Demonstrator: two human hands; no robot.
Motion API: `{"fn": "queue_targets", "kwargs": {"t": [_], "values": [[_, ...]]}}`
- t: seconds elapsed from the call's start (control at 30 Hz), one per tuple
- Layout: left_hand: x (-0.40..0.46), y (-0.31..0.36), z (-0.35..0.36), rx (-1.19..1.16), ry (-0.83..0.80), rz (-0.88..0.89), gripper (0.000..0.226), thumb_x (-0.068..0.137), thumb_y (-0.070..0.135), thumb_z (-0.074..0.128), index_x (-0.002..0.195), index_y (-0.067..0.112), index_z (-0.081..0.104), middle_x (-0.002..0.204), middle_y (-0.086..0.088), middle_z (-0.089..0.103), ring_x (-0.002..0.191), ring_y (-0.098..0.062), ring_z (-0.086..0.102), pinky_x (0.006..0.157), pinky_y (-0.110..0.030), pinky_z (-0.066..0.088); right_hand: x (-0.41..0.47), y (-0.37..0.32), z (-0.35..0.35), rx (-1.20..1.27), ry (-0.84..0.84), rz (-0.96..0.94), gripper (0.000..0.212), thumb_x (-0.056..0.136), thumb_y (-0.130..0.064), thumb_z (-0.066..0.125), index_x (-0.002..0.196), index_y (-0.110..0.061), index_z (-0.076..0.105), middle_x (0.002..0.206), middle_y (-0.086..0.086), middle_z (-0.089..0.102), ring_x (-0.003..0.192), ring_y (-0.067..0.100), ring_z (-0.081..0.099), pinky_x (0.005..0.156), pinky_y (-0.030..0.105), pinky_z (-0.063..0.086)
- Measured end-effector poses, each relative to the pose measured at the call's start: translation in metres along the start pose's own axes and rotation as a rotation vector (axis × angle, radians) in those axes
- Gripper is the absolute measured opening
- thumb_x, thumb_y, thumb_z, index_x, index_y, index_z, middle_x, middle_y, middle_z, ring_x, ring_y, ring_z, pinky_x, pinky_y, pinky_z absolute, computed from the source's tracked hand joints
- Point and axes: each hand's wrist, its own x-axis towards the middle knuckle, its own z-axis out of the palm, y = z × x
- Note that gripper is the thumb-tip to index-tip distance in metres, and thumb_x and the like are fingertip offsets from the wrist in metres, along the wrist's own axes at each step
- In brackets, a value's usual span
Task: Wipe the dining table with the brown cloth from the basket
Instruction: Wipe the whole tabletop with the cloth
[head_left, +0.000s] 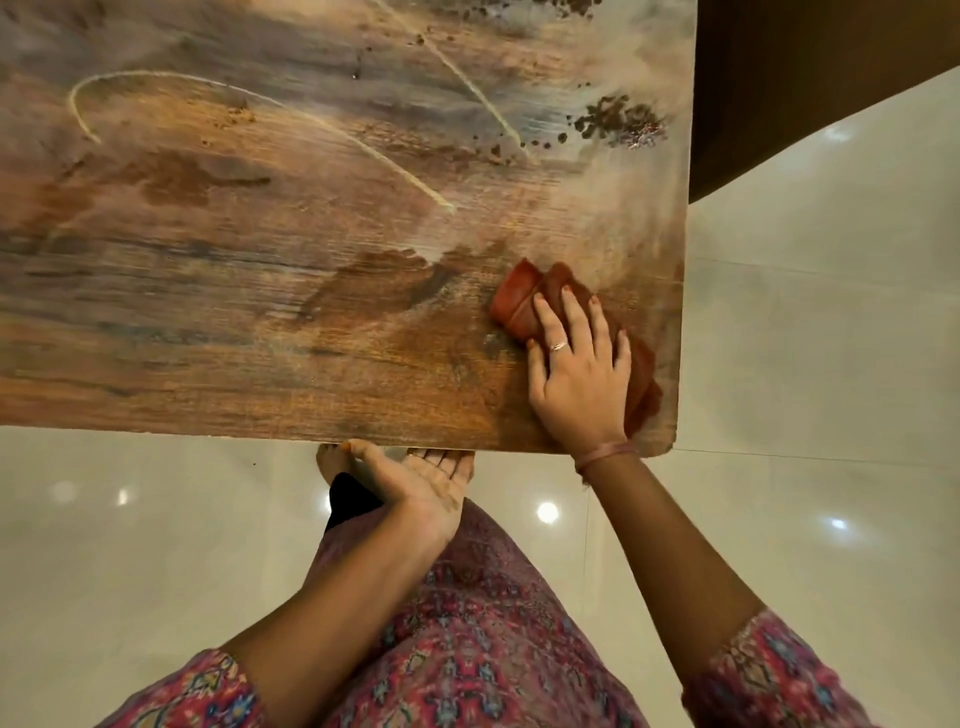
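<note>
Warm dim light; lamp glare spots on glossy floor (779, 364); soft, wide-angle bending at edges.

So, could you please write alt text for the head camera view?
A person's right hand presses a brown cloth onto a wooden dining table near its corner. The left hand waits palm-up below the table edge.

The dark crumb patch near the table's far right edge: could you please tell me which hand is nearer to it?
Right. The right hand presses the brown cloth on the table, below the crumb patch; the left hand waits palm up under the near edge.
</note>
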Motion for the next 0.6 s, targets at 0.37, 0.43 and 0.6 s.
{"fn": "queue_targets", "kwargs": {"t": [0.37,0.43,0.6], "values": [[0.003,-0.004,0.005,-0.002,0.044,0.091,0.103,0.073,0.086,0.018,0.151,0.018,0.013,0.156,-0.013,0.018,0.141,-0.031,0.024,0.111,-0.048,0.025,0.221,0.050,-0.038,0.130,0.018,0.323,0.053,0.099,-0.042,0.031,0.151,-0.032,0.027,0.161,-0.003,0.017,0.149,0.022,0.009,0.119,0.053,0.007],[0.004,-0.005,0.007,-0.010,0.070,0.094,0.104,0.073,0.087,0.018,0.151,0.018,0.012,0.156,-0.012,0.017,0.142,-0.031,0.023,0.111,-0.048,0.025,0.206,0.034,-0.033,0.103,0.011,0.189,0.052,0.099,-0.042,0.031,0.150,-0.032,0.029,0.160,-0.003,0.020,0.149,0.022,0.010,0.119,0.051,0.007],[0.002,-0.005,0.010,-0.007,0.070,0.064,0.107,0.072,0.088,0.015,0.151,0.015,0.011,0.156,-0.016,0.014,0.141,-0.035,0.020,0.109,-0.051,0.025,0.088,0.015,-0.018,0.068,-0.095,-0.284,0.050,0.097,-0.043,0.035,0.147,-0.035,0.036,0.157,-0.005,0.029,0.147,0.022,0.019,0.117,0.046,0.015]]}}
